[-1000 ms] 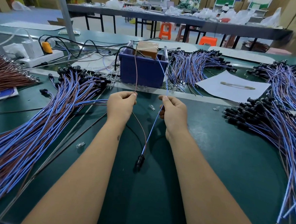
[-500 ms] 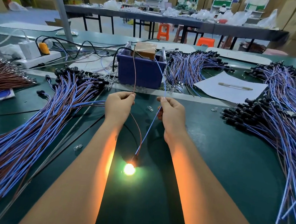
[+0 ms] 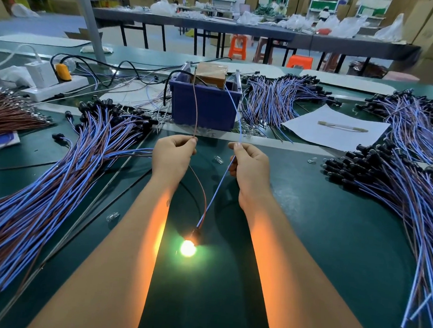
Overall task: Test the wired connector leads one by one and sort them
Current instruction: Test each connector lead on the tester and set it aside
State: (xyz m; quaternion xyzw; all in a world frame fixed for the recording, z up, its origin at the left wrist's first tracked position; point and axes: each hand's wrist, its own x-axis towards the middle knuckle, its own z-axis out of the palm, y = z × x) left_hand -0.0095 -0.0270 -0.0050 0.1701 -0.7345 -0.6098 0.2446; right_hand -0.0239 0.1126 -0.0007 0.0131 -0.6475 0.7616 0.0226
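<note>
Head view: my left hand (image 3: pixel 173 153) pinches the brown wire (image 3: pixel 195 103), my right hand (image 3: pixel 250 166) the blue wire (image 3: pixel 233 106), stretched toward the blue bin (image 3: pixel 206 106); a slipping pinch would break contact and kill the lit bulb (image 3: pixel 188 248).

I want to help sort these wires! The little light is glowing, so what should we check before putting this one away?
1. Bulb lit: ok.
2. Left hand pinching the brown wire: ok.
3. Right hand pinching the blue wire: ok.
4. Wire ends touching the contacts in the blue box: cannot tell, too small.
5. Which pile takes good ones, left pile or right pile: cannot tell.
6. Green table bare between the arms for setting it down: ok.
</note>
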